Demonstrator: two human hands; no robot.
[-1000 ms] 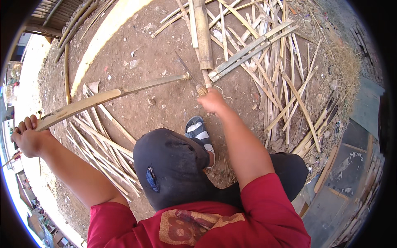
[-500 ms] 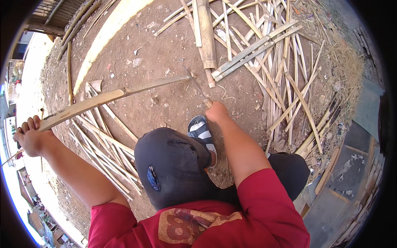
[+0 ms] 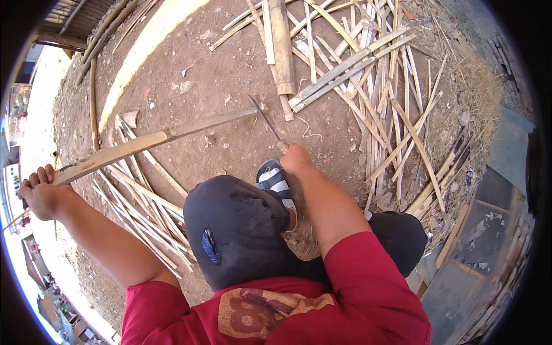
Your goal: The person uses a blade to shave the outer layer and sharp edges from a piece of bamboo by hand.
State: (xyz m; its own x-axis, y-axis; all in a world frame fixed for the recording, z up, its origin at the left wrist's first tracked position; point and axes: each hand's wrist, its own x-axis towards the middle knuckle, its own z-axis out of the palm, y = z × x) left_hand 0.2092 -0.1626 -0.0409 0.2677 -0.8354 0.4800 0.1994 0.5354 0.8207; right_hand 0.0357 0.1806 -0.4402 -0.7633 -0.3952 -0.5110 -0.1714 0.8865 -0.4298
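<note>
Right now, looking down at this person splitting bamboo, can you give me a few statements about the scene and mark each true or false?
1. The left hand grips one end of a long bamboo strip. True.
2. The right hand is empty. False: it holds a knife whose tip meets the strip's far end.
3. The ground is paved with tiles. False: it is bare dirt.
4. A striped sandal shows below the right hand. True.
5. Split bamboo slats lie piled to the right. True.

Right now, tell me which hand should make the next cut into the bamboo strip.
Probably the right hand: it grips the knife, whose tip sits at the far end of the bamboo strip. The left hand is clamped on the strip's near end, steadying it.
</note>
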